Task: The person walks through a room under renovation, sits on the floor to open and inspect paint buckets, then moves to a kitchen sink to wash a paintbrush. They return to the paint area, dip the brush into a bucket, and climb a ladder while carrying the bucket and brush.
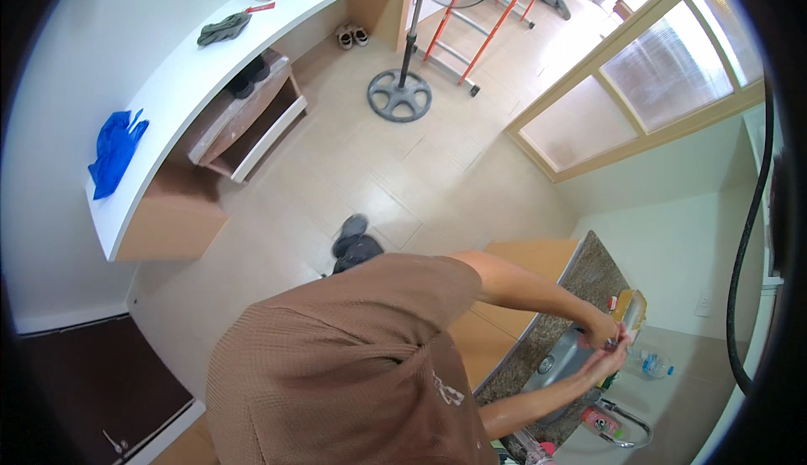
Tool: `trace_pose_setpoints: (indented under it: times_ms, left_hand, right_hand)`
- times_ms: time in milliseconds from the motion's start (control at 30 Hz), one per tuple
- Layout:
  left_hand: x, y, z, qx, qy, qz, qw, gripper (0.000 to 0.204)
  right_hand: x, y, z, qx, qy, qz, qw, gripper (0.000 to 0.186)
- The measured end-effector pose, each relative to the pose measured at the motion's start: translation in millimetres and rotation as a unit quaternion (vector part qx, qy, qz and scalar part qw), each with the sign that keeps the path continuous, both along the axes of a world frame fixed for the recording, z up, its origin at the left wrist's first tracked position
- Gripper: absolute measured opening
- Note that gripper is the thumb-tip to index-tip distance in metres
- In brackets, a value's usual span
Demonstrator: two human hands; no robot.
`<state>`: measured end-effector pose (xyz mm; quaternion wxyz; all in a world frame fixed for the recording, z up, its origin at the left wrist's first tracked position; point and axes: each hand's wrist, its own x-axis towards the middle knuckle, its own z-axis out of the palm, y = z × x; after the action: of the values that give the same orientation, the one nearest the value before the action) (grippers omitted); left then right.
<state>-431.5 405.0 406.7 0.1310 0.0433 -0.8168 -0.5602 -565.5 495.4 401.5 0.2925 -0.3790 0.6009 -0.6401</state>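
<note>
Fingers of both hands, left hand (602, 328) and right hand (607, 362), are bunched together over the sink (561, 362) at lower right, curled round something small. Can't tell what, too tiny. Looks like mid-rinse to me; a clear bottle (649, 364) sits just beside them, tap (626, 419) below.

A clear plastic bottle (646, 362) with a blue label lies on the pale surface just beside the sink, at the right. Near the tap, lower down, stands a small round container (598, 420) with a red and green label. At the bottom edge a clear bottle (535, 451) with a pink part shows only partly; its label cannot be seen
</note>
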Motion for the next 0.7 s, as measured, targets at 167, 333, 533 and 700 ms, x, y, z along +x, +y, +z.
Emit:
trace_pose_setpoints:
  times_ms: [167, 333, 533, 700]
  left_hand:
    - [6.8, -51.7, 82.1, 0.353, -0.030, -0.430, 0.831, 0.058]
    - [83.2, -19.3, 11.0, 0.004, -0.153, 0.174, 0.973, 0.048]
    - [142.2, 32.4, -8.5, 0.275, -0.074, -0.124, 0.951, 0.031]
    - [155.3, -13.6, -9.3, 0.282, -0.022, -0.123, 0.951, 0.016]
  right_hand:
    - [16.9, 14.7, 69.4, -0.092, -0.065, -0.039, 0.993, 0.045]
    - [26.8, 65.0, -13.5, 0.056, -0.141, -0.235, 0.960, 0.045]
    - [136.0, 67.3, -21.3, 0.083, -0.119, -0.141, 0.979, 0.049]
    - [80.7, 58.3, 130.5, 0.100, 0.262, -0.065, 0.958, 0.043]
